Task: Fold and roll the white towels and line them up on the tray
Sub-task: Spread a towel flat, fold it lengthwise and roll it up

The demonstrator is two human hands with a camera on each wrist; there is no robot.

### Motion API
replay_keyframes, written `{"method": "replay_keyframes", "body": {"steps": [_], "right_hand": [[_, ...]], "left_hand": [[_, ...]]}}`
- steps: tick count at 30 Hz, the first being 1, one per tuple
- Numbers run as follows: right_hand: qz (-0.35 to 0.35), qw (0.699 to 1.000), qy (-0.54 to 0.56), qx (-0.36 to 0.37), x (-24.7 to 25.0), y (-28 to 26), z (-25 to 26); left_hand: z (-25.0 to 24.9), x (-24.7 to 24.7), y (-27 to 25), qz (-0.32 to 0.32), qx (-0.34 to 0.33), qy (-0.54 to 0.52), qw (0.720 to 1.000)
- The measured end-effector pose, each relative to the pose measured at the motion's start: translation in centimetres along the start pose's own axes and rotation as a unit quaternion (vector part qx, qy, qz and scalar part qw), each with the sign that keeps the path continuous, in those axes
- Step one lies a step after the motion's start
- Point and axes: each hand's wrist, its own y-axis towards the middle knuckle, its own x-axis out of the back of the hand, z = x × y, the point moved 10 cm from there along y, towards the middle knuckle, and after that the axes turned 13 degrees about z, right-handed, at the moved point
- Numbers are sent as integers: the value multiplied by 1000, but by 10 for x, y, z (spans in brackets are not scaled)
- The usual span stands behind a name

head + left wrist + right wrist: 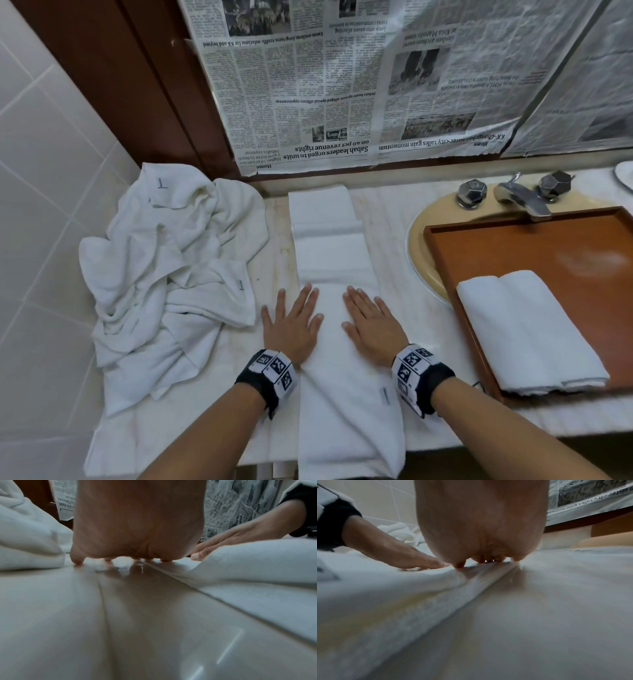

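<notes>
A white towel [334, 253], folded into a long strip, lies on the counter from the wall to the front edge, its near end hanging over. My left hand [291, 325] lies flat with straight fingers, half on the strip's left edge, half on the counter. My right hand [371, 322] presses flat on the strip's right side. The wrist views show both palms, the left hand [137, 524] and the right hand [481, 523], down on the white towel [399, 601]. A brown tray [534, 253] on the right holds one folded white towel [527, 329].
A heap of loose white towels [171, 274] lies at my left against the tiled wall. The tray sits over a beige sink [419, 246] with a metal tap [520, 197]. Newspaper [342, 85] covers the wall behind. A bare strip of counter [400, 219] runs between towel and sink.
</notes>
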Motion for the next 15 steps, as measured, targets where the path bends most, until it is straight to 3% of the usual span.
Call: {"method": "replay_keyframes", "body": {"steps": [9,12,15], "right_hand": [[-7,998,62,12,56,59,-26],[-66,981,180,23,75,39,-35],[-88,970,224,-40,66,-7,-49]], "left_hand": [[2,45,63,10,12,-33,999],[-7,53,50,-23,-21,-81,996],[-16,45,12,-50,-89,-142,985]]}}
